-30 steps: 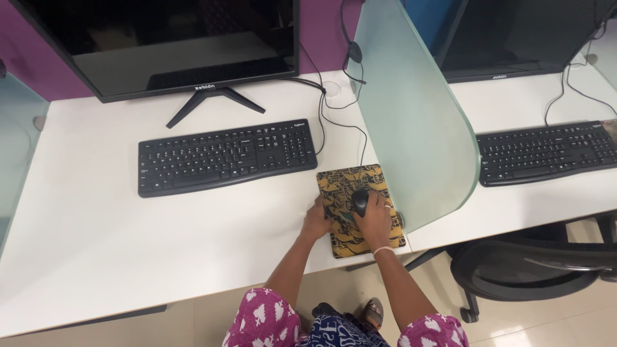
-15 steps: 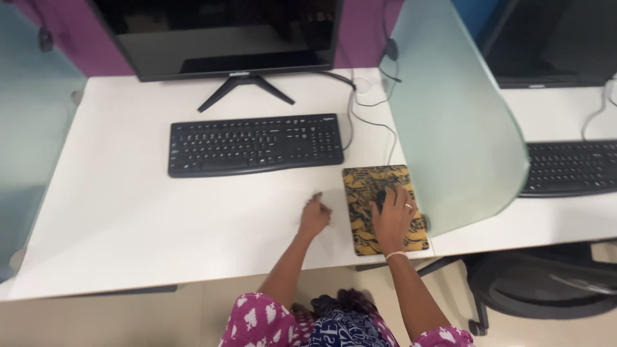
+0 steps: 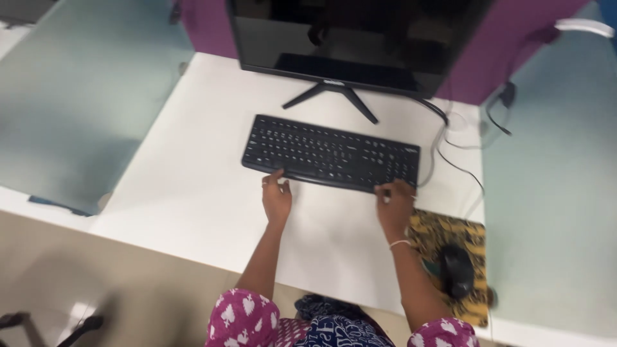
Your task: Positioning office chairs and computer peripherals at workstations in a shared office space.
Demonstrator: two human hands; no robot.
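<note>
While frosted glass partitions [image 3: 83, 109] flank it on both sides, the white desk [image 3: 193, 193] carries a dark monitor [image 3: 360, 38] on a splayed stand at its far edge. Just in front lies the black keyboard [image 3: 331, 153], slightly angled. A yellow patterned mouse pad [image 3: 450, 234] sits near the desk's right front corner with a black mouse [image 3: 457, 271] on it, untouched. The left hand [image 3: 277, 199] touches the keyboard's near left edge with fingers bent; the right hand [image 3: 394, 207] meets its near right edge. Neither hand visibly closes around anything.
</note>
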